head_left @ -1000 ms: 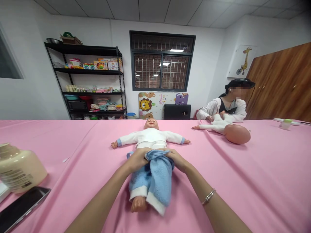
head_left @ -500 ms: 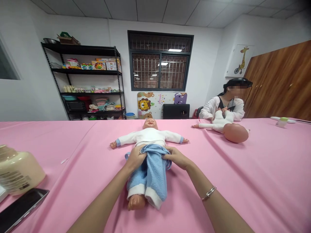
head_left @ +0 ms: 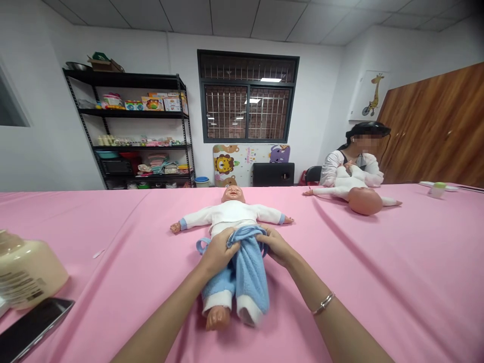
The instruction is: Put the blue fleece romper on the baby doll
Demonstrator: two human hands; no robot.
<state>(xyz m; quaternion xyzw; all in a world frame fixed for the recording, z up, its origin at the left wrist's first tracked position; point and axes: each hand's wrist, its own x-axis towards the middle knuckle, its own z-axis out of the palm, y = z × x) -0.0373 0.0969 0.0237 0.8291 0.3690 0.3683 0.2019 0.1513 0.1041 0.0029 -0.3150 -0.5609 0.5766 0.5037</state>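
Observation:
A baby doll (head_left: 233,214) in a white top with blue cuffs lies on its back, arms spread, head away from me. Blue fleece trousers (head_left: 251,275) with white cuffs cover its legs. One bare foot (head_left: 218,317) sticks out of the left cuff; no foot shows at the right one. My left hand (head_left: 221,249) is closed on the bunched waistband, left of its middle. On the right side of the waistband, my right hand (head_left: 276,246) grips the fabric, fingers partly hidden in it. A blue strap loop (head_left: 203,245) sticks out beside my left hand.
On the left of the pink-covered table (head_left: 124,242) are a large cream bottle (head_left: 32,269) and a black phone (head_left: 32,325). A person (head_left: 353,156) at the far right handles another doll (head_left: 365,200); a small green-lidded jar (head_left: 437,190) stands nearby.
My left hand has moved slightly right with the waistband, and the trouser legs have shifted right. The other person's doll has turned a little, showing more of its far arm.

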